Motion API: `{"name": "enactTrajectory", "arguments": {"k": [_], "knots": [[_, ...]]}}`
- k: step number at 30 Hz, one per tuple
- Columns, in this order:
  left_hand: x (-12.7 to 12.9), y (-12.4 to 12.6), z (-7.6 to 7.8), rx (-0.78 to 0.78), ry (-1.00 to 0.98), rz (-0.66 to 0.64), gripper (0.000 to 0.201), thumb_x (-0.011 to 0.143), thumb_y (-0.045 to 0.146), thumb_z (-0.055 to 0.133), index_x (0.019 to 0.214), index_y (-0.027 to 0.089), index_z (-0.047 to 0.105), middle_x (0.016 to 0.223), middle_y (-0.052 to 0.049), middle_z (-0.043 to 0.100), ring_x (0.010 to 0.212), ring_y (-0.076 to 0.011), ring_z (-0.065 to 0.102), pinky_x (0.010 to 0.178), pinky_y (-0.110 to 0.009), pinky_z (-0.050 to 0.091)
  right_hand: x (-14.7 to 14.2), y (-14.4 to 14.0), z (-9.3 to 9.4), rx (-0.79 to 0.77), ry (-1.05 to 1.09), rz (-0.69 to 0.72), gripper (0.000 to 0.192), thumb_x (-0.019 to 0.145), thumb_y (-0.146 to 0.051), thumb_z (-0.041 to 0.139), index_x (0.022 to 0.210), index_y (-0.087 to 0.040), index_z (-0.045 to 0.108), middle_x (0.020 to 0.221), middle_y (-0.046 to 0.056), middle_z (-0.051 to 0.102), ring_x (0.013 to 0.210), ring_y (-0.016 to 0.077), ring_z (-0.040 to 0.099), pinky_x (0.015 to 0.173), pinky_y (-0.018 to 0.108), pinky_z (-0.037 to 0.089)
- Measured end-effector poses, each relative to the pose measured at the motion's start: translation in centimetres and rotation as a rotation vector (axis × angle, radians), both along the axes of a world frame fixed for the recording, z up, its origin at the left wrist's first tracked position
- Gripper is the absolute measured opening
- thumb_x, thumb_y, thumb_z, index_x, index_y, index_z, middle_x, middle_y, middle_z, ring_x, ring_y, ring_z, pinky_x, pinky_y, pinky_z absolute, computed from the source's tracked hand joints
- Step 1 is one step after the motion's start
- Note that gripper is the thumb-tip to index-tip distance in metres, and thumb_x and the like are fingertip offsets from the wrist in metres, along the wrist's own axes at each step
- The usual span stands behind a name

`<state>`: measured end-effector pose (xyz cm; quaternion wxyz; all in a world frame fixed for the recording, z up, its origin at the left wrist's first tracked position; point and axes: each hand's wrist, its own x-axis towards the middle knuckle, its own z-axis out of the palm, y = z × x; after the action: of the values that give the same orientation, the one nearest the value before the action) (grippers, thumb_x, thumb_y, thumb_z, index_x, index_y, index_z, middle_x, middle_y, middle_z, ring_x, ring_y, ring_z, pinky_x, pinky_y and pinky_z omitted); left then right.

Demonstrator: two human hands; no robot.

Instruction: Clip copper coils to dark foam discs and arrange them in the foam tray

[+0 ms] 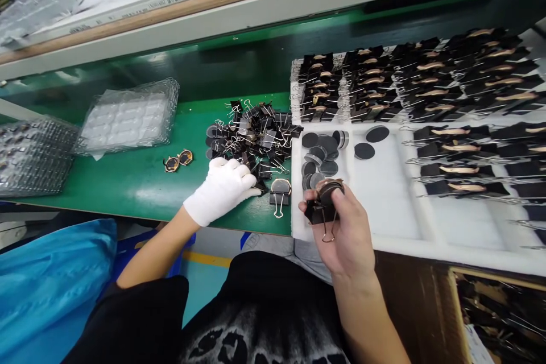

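White glove [222,190], black clips [256,136], green mat [140,182], seemingly dark grey discs [318,153].

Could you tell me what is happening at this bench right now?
A person sits at a green bench. The gloved left hand reaches into a pile of binder clips. The bare right hand holds a clipped part over a white tray, where dark discs and rows of finished clipped pieces lie.

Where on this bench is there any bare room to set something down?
Bare green mat lies between the clear blister trays and the gloved left hand. The white foam tray is open right of the dark discs. It is crowded at the binder clip pile and the clipped rows.
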<state>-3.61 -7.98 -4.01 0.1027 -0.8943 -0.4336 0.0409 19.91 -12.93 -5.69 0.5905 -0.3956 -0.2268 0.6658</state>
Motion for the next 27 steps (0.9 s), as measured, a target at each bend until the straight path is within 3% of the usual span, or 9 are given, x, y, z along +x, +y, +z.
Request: {"name": "enactTrajectory", "arguments": {"k": [5,8,10,12,14,17,21,23,27], "knots": [[-1.2,0.6,0.8,-0.075,-0.058,-0.094,0.037,0.102,0.043,0.059,0.075,0.018,0.066,0.072,-0.005,0.066,0.076,-0.0206,0.057,0.08,-0.039,0.031,0.5,-0.6,0.0,0.101,-0.21,0.266,0.016,0.093,-0.04,0.074,0.101,-0.026,0.078,0.106,0.005,0.074,0.079,0.019,0.074,0.071,0.034,0.065],[-1.6,0.6,1.4,-0.091,-0.194,-0.086,0.037,0.102,0.043,0.058,0.074,0.019,0.067,0.073,-0.004,0.066,0.074,-0.0186,0.056,0.081,-0.039,0.033,0.4,-0.9,0.3,0.259,-0.432,0.364,0.013,0.094,-0.036,0.072,0.099,-0.027,0.08,0.122,0.009,0.074,0.111,0.0269,0.072,0.094,0.043,0.062],[-1.1,0.2,1.7,-0.12,-0.316,-0.067,0.038,0.102,0.041,0.058,0.072,0.019,0.065,0.07,-0.002,0.064,0.07,-0.0162,0.055,0.079,-0.037,0.035,0.2,-0.9,0.6,0.325,-0.533,0.424,0.012,0.094,-0.033,0.071,0.097,-0.027,0.081,0.123,0.01,0.075,0.134,0.0309,0.06,0.108,0.047,0.054],[0.2,-0.4,1.9,-0.172,-0.464,-0.054,0.04,0.102,0.038,0.056,0.066,0.019,0.06,0.064,0.001,0.059,0.064,-0.0135,0.052,0.074,-0.034,0.037,-0.1,-0.8,0.8,0.35,-0.568,0.459,0.011,0.095,-0.032,0.071,0.099,-0.028,0.081,0.119,0.009,0.076,0.143,0.0316,0.053,0.113,0.048,0.05],[1.6,-1.1,2.1,-0.223,-0.61,-0.065,0.041,0.102,0.032,0.053,0.063,0.019,0.054,0.059,0.003,0.057,0.06,-0.0118,0.05,0.069,-0.031,0.038,-0.1,-0.7,1.0,0.366,-0.552,0.472,0.013,0.095,-0.032,0.07,0.102,-0.028,0.081,0.11,0.008,0.077,0.133,0.0306,0.061,0.106,0.045,0.054],[3.0,-1.8,2.1,-0.188,-0.758,-0.002,0.03,0.092,0.037,0.061,0.068,0.02,0.053,0.057,0.004,0.054,0.056,-0.0114,0.049,0.063,-0.029,0.038,0.3,-0.5,1.2,0.393,-0.505,0.452,0.013,0.095,-0.03,0.07,0.102,-0.028,0.081,0.097,0.006,0.077,0.102,0.0248,0.073,0.091,0.039,0.06],[3.0,-1.8,2.0,-0.223,-0.715,0.187,0.032,0.075,0.049,0.067,0.085,0.02,0.058,0.065,0.004,0.06,0.055,-0.0126,0.053,0.059,-0.028,0.04,0.9,-0.5,1.2,0.419,-0.487,0.391,0.011,0.094,-0.026,0.072,0.1,-0.028,0.081,0.099,0.005,0.079,0.112,0.0261,0.072,0.106,0.042,0.055],[2.7,-1.6,1.7,-0.321,-0.701,0.122,0.034,0.078,0.05,0.063,0.093,0.02,0.061,0.074,0.002,0.066,0.06,-0.0144,0.059,0.061,-0.029,0.043,0.9,-0.5,1.1,0.426,-0.476,0.384,0.012,0.093,-0.026,0.072,0.101,-0.029,0.081,0.102,0.004,0.08,0.112,0.0256,0.073,0.106,0.042,0.056],[2.6,-1.5,0.8,-0.354,-0.815,-0.026,0.046,0.085,0.063,0.061,0.098,0.019,0.063,0.078,-0.001,0.069,0.066,-0.0166,0.064,0.065,-0.03,0.047,0.7,-0.4,0.6,0.427,-0.42,0.361,0.012,0.093,-0.026,0.073,0.102,-0.027,0.081,0.098,0.004,0.08,0.091,0.0207,0.076,0.084,0.034,0.062]]}}
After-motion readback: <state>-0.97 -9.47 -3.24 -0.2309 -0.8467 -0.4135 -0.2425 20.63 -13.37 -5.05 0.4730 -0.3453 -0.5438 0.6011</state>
